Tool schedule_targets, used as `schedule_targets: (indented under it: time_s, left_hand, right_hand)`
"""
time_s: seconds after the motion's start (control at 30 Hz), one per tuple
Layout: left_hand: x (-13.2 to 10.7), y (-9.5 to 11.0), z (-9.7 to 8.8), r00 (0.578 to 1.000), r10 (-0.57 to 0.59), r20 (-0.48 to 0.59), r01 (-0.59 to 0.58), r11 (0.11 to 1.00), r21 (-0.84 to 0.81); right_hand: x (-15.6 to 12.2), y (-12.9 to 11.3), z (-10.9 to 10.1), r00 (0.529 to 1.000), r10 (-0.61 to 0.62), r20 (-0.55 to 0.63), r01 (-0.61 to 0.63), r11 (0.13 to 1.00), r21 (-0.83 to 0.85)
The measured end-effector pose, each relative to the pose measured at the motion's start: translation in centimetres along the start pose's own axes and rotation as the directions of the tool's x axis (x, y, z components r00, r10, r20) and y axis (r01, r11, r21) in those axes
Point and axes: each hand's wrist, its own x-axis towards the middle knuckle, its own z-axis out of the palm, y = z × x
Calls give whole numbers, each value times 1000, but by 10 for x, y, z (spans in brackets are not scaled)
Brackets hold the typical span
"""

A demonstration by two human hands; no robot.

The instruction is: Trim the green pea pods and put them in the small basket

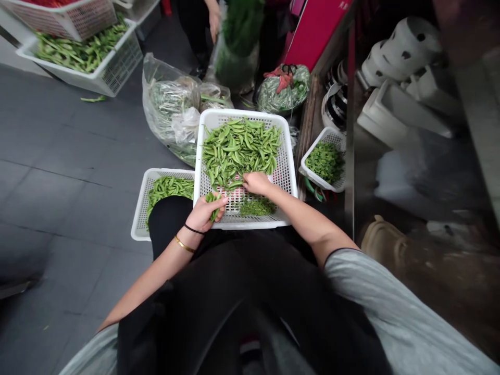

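A white plastic basket rests on my lap, holding a heap of green pea pods at its far end and a small pile of green trimmings near me. My left hand is closed around a few pods at the basket's near left corner. My right hand reaches into the near edge of the heap, fingers curled on a pod.
A second white basket with pods sits by my left knee. A small basket of trimmings stands to the right beside a steel counter. Plastic bags of greens lie ahead. Another person stands beyond. Stacked crates are far left.
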Motion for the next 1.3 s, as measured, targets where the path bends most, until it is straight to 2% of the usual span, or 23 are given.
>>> schedule_targets:
  time_s: [0.07,0.1,0.13,0.2,0.23,0.3,0.4,0.47,0.57,0.63,0.7,0.77,0.83,0.9,1.0,1.1,1.2,1.3]
  left_hand:
    - [3,-4,4,993,57,-108,-46,994,102]
    - [4,-6,7,988,90,-127,-71,987,148]
    - [4,-8,10,986,118,-121,-94,978,187]
    - [2,-9,15,987,152,-44,-136,959,249]
    - [0,-8,17,988,152,8,-149,952,267]
    - [-7,-5,19,988,114,106,-139,952,272]
    - [-17,4,19,964,-20,266,-54,962,267]
    - [-22,9,18,925,-96,369,-9,962,272]
    - [-26,11,16,881,-149,450,43,971,236]
    - [-27,8,16,872,-162,462,71,976,208]
    - [-27,4,20,890,-155,429,92,982,162]
    - [-25,0,26,927,-144,346,126,989,73]
    - [-23,-3,32,955,-150,256,164,986,-35]
    - [-21,-2,36,975,-137,175,157,982,-107]
    - [-19,4,31,1000,16,16,-15,995,-95]
    - [-17,10,22,977,169,-130,-171,985,-8]
    - [-16,10,20,971,194,-143,-187,980,63]
    - [-17,9,23,975,205,-91,-190,971,147]
  right_hand:
    - [-27,1,-3,999,-47,12,44,982,184]
    - [-41,-1,-3,995,-90,37,72,938,339]
    - [-54,-4,-2,988,-141,64,89,856,509]
    - [-76,-13,0,963,-245,110,74,636,768]
    - [-85,-17,1,950,-288,119,67,560,825]
    - [-99,-25,-4,944,-322,66,117,517,848]
    - [-113,-31,-22,936,-316,-155,326,612,720]
    - [-120,-33,-37,887,-363,-286,461,667,585]
    - [-126,-34,-54,829,-462,-315,559,673,485]
    - [-128,-36,-57,835,-489,-252,546,683,486]
    - [-127,-40,-54,868,-442,-226,496,761,418]
    - [-125,-47,-46,904,-322,-279,393,886,248]
    - [-123,-53,-38,911,-214,-352,264,959,100]
    - [-122,-52,-33,910,-164,-380,197,979,50]
    - [-127,-31,-35,914,-95,-395,136,988,78]
    - [-133,-2,-44,934,2,-358,47,991,126]
    - [-133,1,-46,946,25,-325,44,978,203]
    - [-125,-24,-39,957,-119,-264,179,960,214]
